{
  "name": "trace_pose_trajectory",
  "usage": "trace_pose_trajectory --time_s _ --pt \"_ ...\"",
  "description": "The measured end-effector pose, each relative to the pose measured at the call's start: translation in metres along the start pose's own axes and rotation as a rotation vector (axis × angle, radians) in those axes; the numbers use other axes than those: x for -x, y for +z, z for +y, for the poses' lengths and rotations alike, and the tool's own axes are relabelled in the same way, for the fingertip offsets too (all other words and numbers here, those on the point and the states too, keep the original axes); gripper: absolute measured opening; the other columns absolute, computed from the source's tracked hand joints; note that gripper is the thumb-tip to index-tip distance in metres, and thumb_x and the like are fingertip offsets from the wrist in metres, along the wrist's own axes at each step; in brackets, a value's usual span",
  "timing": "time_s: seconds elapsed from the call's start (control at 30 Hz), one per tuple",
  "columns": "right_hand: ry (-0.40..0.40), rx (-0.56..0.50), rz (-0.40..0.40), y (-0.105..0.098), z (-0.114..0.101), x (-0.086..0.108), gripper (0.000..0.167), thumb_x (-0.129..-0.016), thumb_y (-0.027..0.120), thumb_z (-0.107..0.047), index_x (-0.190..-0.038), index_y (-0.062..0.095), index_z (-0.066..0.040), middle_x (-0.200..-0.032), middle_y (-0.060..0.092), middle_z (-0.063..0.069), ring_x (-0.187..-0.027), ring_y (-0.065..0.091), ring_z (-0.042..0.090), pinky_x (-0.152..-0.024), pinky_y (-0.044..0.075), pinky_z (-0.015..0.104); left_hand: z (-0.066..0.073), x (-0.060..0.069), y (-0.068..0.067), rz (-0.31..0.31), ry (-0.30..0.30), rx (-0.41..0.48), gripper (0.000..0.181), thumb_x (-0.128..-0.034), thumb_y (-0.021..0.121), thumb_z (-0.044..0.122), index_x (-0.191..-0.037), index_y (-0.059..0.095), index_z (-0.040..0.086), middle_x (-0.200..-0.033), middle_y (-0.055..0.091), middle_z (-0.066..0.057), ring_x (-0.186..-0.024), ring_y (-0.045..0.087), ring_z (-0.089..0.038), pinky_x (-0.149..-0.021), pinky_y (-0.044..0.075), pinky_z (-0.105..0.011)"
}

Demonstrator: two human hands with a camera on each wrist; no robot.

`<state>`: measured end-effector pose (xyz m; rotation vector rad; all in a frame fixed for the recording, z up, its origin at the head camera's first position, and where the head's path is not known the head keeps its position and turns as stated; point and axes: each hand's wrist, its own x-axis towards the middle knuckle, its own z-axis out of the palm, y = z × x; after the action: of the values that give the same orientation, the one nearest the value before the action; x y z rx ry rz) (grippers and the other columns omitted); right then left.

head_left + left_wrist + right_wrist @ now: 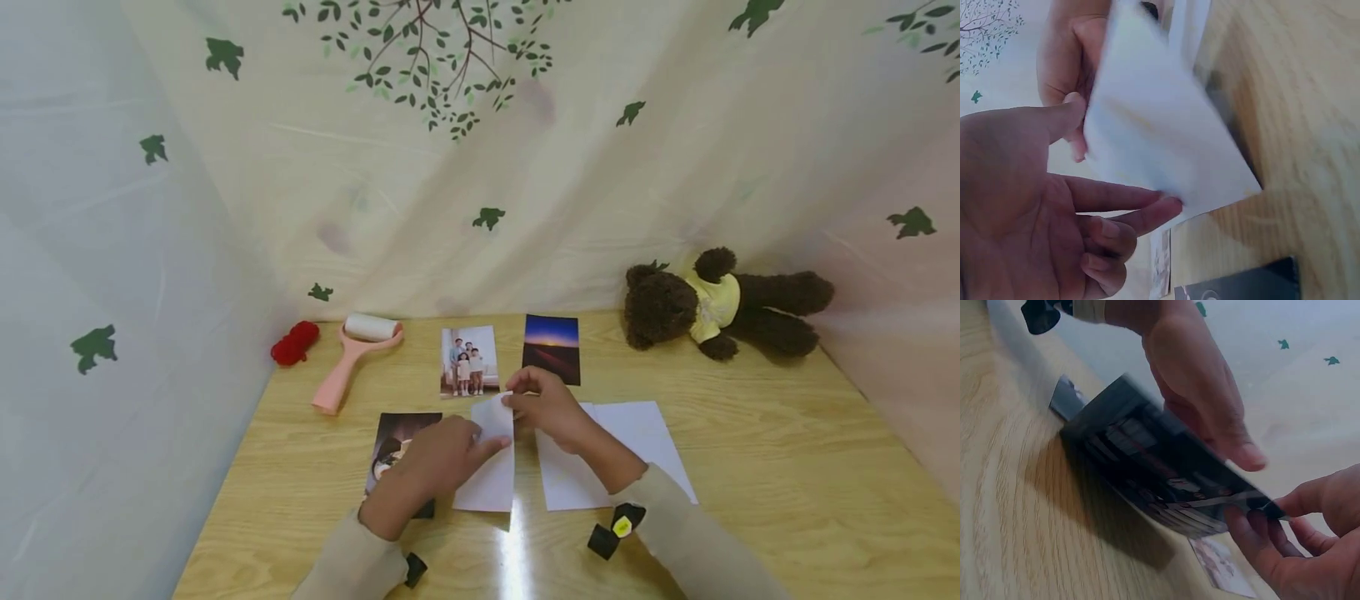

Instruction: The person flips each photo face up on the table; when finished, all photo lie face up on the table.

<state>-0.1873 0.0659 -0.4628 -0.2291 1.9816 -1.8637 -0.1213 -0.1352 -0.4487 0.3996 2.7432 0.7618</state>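
Observation:
A photo print [491, 467] is held tilted above the table, its white back towards the left hand. Its dark printed face [1147, 462] shows in the right wrist view. My right hand [551, 408] pinches its far end between thumb and fingers [1254, 528]. The left hand [438, 454] is on the white side, with index and middle fingers [1141, 215] stretched against the back and the thumb near one edge. Partly under the left hand lies a dark photo [390, 450]. A family photo [471, 362] and a sunset photo [552, 350] lie beyond the hands.
White sheets [645, 433] lie beneath the right forearm. At the back left are a pink-handled lint roller [345, 367] and a red fuzzy item [295, 343]. A brown teddy bear [667, 308] in a yellow shirt lies at the back right, by the curtain [420, 217].

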Motion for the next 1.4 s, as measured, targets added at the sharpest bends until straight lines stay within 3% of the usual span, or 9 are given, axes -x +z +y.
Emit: trace_pose_trajectory --time_s 0.2,0.27,0.37,0.43,0.5,0.7,0.93,1.07,1.4 --pt "-0.043 -0.091 -0.035 0.006 -0.009 0.004 0.039 -0.104 0.06 -0.009 -0.134 0.049 0.011 -0.117 0.066 0.015 -0.093 0.07 0.016 -0.081 0.063 0.035 0.003 -0.007 -0.008 0.048 0.06 0.097 0.05 -0.1099 0.047 0.053 -0.099 0.079 0.016 -0.094 0.077 0.0 -0.075 0.065 -0.01 -0.068 0.051 -0.033" --pt "-0.049 -0.097 -0.052 0.008 -0.01 0.006 0.04 -0.105 0.057 -0.011 -0.137 0.048 0.012 -0.122 0.066 0.018 -0.096 0.072 0.02 -0.086 0.064 0.038 0.003 -0.006 -0.012 0.067 0.072 0.134 0.042 -0.1109 0.049 0.041 -0.101 0.08 0.014 -0.087 0.075 0.001 -0.071 0.063 -0.011 -0.066 0.05 -0.032" --pt "-0.052 -0.069 -0.064 0.008 -0.009 0.006 0.039 -0.108 0.053 -0.012 -0.138 0.048 0.012 -0.13 0.063 0.026 -0.101 0.072 0.022 -0.093 0.063 0.045 0.002 -0.004 -0.018 0.091 0.061 0.216 0.039 -0.1089 0.051 0.027 -0.079 0.071 0.011 -0.065 0.057 0.003 -0.054 0.046 -0.012 -0.054 0.04 -0.029" --pt "-0.05 -0.024 -0.067 0.008 -0.007 0.006 0.038 -0.109 0.053 -0.012 -0.139 0.05 0.011 -0.134 0.062 0.029 -0.106 0.071 0.025 -0.095 0.061 0.049 0.001 -0.003 -0.021 0.089 0.03 0.257 0.041 -0.1082 0.051 0.024 -0.069 0.059 0.014 -0.058 0.041 0.005 -0.049 0.035 -0.012 -0.049 0.031 -0.027" --pt "-0.052 0.045 -0.076 0.008 -0.004 0.006 0.037 -0.109 0.053 -0.013 -0.139 0.052 0.009 -0.14 0.059 0.031 -0.111 0.07 0.027 -0.097 0.06 0.051 -0.001 -0.001 -0.022 0.091 -0.012 0.258 0.042 -0.1067 0.052 0.023 -0.065 0.05 0.017 -0.059 0.041 0.005 -0.048 0.035 -0.012 -0.048 0.03 -0.028" --pt "-0.048 0.233 -0.147 0.011 0.008 0.004 0.038 -0.109 0.051 -0.014 -0.143 0.055 0.004 -0.142 0.061 0.025 -0.128 0.062 0.036 -0.105 0.056 0.047 -0.006 0.002 -0.019 0.095 -0.125 0.072 0.04 -0.1026 0.057 0.024 -0.064 0.048 0.019 -0.058 0.041 0.005 -0.049 0.038 -0.013 -0.049 0.03 -0.029" --pt "-0.104 0.395 -0.206 0.02 0.019 0.005 0.034 -0.111 0.048 -0.01 -0.14 0.058 0.004 -0.144 0.061 0.025 -0.136 0.058 0.041 -0.111 0.05 0.054 -0.015 0.004 -0.007 0.082 -0.183 -0.108 0.042 -0.1011 0.067 0.029 -0.064 0.05 0.018 -0.056 0.041 0.006 -0.048 0.042 -0.012 -0.048 0.031 -0.029" --pt "-0.112 0.447 -0.179 0.022 0.02 0.006 0.031 -0.111 0.049 -0.011 -0.137 0.062 -0.001 -0.143 0.064 0.021 -0.135 0.06 0.038 -0.11 0.05 0.054 -0.017 0.001 -0.004 0.076 -0.24 -0.174 0.044 -0.0996 0.071 0.035 -0.063 0.054 0.016 -0.058 0.046 0.004 -0.05 0.047 -0.014 -0.049 0.035 -0.03" --pt "-0.119 0.468 -0.137 0.027 0.023 0.009 0.032 -0.101 0.06 -0.002 -0.131 0.068 -0.006 -0.136 0.068 0.014 -0.127 0.063 0.033 -0.106 0.051 0.054 -0.014 -0.003 -0.003 0.067 -0.359 -0.32 0.035 -0.0936 0.079 0.04 -0.088 0.074 0.006 -0.073 0.067 -0.005 -0.06 0.058 -0.018 -0.056 0.05 -0.04"
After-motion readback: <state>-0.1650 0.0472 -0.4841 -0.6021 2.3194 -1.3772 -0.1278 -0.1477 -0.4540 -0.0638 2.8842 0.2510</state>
